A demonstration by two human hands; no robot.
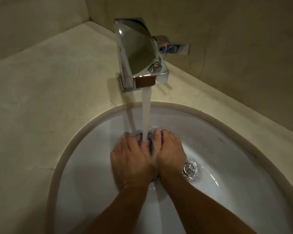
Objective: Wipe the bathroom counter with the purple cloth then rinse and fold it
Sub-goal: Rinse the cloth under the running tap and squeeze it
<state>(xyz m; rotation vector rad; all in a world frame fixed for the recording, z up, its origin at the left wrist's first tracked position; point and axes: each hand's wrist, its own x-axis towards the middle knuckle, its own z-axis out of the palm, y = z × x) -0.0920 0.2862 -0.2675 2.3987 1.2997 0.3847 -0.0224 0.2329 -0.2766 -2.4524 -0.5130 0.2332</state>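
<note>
The purple cloth (150,141) is bunched up between both my hands, and only a small strip of it shows between my fingers. My left hand (130,159) and my right hand (171,152) press together around it over the white sink basin (227,174). A stream of water (146,114) falls from the chrome faucet (139,53) straight onto the cloth and my fingers. Most of the cloth is hidden by my hands.
The beige stone counter (49,98) surrounds the sink and meets the wall at the back. The faucet's lever handle (178,48) sticks out to the right. The chrome drain (190,169) lies just right of my right wrist, with water running over it.
</note>
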